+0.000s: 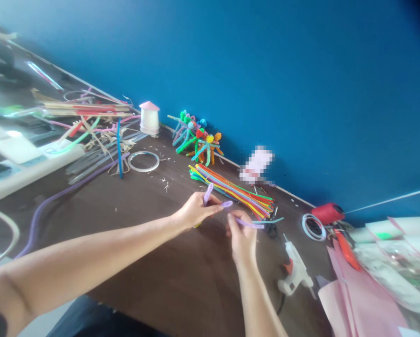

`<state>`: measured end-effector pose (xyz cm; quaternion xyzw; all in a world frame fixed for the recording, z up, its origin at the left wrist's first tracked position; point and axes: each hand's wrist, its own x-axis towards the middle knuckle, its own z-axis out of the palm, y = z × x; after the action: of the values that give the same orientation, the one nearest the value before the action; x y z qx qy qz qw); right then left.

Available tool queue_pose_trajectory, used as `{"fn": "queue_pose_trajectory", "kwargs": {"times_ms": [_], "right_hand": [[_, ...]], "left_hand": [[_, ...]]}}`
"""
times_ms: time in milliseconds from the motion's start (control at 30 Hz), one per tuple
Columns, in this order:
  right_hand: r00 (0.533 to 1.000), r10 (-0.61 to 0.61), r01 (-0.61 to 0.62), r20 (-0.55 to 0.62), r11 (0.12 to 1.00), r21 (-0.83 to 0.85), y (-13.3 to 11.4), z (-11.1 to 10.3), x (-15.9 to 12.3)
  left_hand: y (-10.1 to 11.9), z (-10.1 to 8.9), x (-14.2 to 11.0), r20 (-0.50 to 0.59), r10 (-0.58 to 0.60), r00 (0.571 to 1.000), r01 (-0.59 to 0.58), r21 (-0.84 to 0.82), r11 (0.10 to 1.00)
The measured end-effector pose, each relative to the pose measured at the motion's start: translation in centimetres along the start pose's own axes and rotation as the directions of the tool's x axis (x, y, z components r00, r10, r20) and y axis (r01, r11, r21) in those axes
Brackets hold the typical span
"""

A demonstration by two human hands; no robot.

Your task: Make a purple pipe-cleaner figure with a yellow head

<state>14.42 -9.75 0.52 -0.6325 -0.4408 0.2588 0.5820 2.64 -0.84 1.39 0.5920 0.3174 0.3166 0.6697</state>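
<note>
Between my two hands is a lavender pipe cleaner [226, 204]. My left hand [196, 209] pinches its coiled or bent part, and one thick lavender end stands up above the thumb. My right hand [242, 232] grips the other stretch, whose straight tail points right past the fingers. Just beyond the hands lies a bundle of colourful pipe cleaners [234, 187] in red, yellow, green and purple. Behind that bundle, against the wall, sit several finished pipe-cleaner figures [199, 135] with dangling legs. My fingertips partly hide how the held piece is bent.
A white glue gun [297, 271] lies right of my right hand, near pink sheets [357, 290]. Scissors [272, 230] rest by the bundle. A tape ring [143, 161], a pink-lidded container [149, 118] and piled strips stand left. The blue wall [266, 70] borders the table's back.
</note>
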Motion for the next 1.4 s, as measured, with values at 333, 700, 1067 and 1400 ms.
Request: {"fn": "queue_pose_trajectory", "kwargs": {"times_ms": [333, 700, 1067, 1400], "right_hand": [[0.935, -0.292, 0.351, 0.200, 0.830, -0.433, -1.6, -0.1, -0.8], [0.986, -0.153, 0.165, 0.061, 0.931, -0.327, -1.3, -0.6, -0.4], [0.881, 0.395, -0.472, 0.259, 0.703, 0.532, 0.2, -0.7, 0.7], [0.981, 0.187, -0.195, 0.057, 0.925, 0.326, 0.7, 0.0, 0.4]], "left_hand": [[0.0, -1.0, 0.2, 0.005, 0.267, 0.964, -0.230, 0.519, 0.823], [0.6, -1.3, -0.6, 0.461, 0.306, 0.833, -0.552, 0.652, 0.520], [0.7, -1.1, -0.4, 0.453, -0.006, 0.892, -0.035, 0.080, 0.996], [0.6, -0.2, -0.4, 0.220, -0.063, 0.973, 0.096, -0.142, 0.985]]}}
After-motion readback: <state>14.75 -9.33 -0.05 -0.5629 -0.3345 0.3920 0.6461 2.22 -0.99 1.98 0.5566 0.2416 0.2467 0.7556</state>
